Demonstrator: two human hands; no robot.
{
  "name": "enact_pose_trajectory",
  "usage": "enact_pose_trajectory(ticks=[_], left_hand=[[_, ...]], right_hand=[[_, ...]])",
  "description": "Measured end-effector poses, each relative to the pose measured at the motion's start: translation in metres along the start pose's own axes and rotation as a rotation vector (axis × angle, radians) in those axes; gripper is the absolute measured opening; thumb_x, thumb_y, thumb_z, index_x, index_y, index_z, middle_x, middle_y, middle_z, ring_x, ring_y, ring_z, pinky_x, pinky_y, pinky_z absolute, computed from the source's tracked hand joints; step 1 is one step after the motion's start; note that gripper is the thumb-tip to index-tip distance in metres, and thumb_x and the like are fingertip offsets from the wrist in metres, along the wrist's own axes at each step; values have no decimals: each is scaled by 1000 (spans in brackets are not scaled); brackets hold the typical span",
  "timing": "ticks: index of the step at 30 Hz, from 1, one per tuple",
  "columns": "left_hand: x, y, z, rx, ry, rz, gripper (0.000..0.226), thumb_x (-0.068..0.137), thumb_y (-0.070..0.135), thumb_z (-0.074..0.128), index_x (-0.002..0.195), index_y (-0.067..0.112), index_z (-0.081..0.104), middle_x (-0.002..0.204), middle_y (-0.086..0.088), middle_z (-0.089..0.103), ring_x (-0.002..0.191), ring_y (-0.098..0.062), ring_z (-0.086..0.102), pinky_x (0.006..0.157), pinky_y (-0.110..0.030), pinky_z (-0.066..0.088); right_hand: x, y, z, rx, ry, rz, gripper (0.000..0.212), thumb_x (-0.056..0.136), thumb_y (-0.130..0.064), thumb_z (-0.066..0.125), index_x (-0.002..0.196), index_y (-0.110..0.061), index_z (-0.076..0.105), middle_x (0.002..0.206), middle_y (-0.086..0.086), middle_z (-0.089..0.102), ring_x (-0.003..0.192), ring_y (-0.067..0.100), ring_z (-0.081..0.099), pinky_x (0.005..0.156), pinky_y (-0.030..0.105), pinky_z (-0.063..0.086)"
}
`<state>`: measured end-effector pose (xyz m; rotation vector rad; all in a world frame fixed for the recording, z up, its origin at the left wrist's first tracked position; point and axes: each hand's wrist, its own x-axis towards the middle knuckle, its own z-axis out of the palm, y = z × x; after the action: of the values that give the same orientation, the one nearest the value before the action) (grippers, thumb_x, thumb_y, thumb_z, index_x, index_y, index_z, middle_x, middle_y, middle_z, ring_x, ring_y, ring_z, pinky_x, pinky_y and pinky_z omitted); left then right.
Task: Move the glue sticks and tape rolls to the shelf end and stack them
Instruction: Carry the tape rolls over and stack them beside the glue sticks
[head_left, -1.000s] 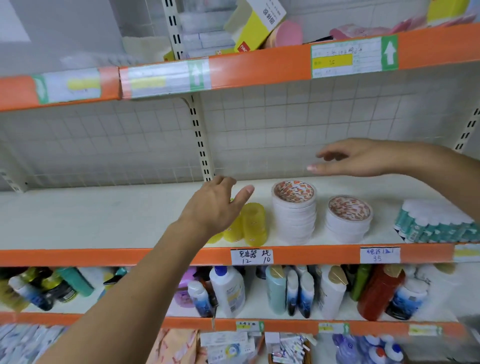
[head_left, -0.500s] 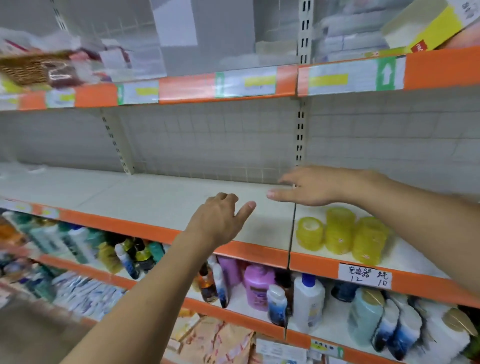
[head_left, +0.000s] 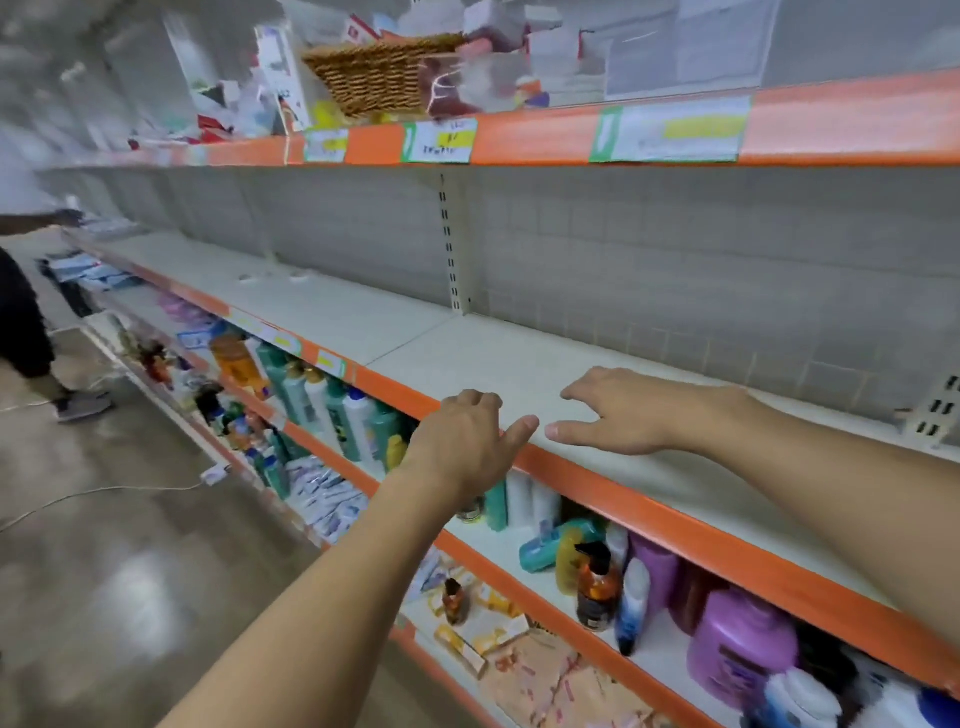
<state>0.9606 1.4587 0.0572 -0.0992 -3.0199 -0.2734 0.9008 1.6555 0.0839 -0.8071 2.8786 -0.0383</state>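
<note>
Your left hand hangs at the orange front lip of the shelf, fingers loosely curled, holding nothing; your right hand is just beyond it over the shelf board, fingers spread and relaxed, also holding nothing. No glue sticks or tape rolls show anywhere on the stretch of shelf in view, so the main risk is that you reach or walk on with nothing in hand and have to turn back for them. Below the shelf lip, bottles crowd the lower tier; a low swing of your left forearm could knock them over. Above the shelf, a basket and loose boxes sit near the upper edge, so a high lift could catch them. Far along the shelf to the left another person stands in the aisle, and cables lie on the floor there; carrying a stack that way, you could trip or collide.
</note>
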Motion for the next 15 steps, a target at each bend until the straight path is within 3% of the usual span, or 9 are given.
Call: enact_pose_trajectory(ticks=[15], left_hand=[[112, -244, -31, 173, -8, -252, 64, 99, 59, 34, 137, 9, 44, 139, -13, 48, 129, -30, 43, 101, -42, 40]], right_hand=[[285, -153, -11, -22, 37, -324, 77, 94, -66, 43, 154, -20, 31, 155, 9, 33, 141, 28, 33, 114, 41, 32]])
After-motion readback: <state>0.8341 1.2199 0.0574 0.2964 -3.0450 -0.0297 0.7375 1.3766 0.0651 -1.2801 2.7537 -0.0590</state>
